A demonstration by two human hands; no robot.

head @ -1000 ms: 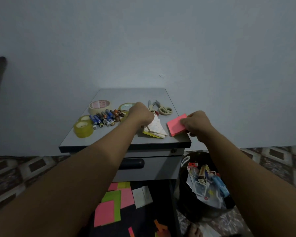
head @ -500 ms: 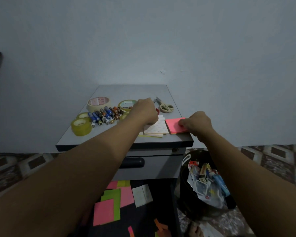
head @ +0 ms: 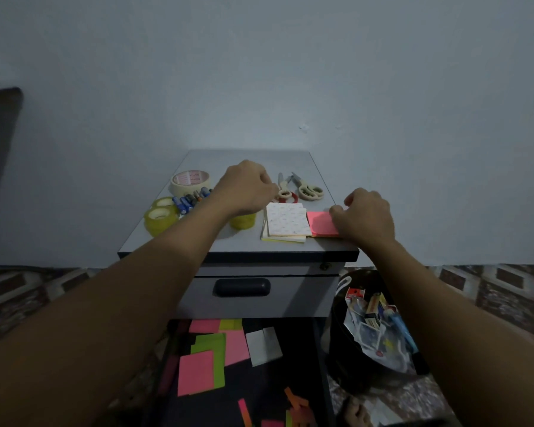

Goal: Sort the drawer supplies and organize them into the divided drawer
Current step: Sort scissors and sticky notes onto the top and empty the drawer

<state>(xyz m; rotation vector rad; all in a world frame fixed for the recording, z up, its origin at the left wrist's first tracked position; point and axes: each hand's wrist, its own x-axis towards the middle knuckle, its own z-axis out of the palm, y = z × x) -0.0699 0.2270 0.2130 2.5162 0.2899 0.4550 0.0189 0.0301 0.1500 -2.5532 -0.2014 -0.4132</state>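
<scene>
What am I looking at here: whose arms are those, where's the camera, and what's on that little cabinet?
No machine here: a person's two bare arms, filmed by a camera worn on the head, looking down. The right hand grips a pink sticky pad on the grey cabinet top. The left hand is curled beside the red-handled scissors; whether it holds them is unclear. Also there: a white notepad, cream scissors, tape rolls and what look like small batteries.

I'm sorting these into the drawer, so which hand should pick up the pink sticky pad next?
Right. The right hand lies on the pink sticky pad, fingers curled onto its right side. The left hand is across the white pad, by the red-handled scissors.
</scene>
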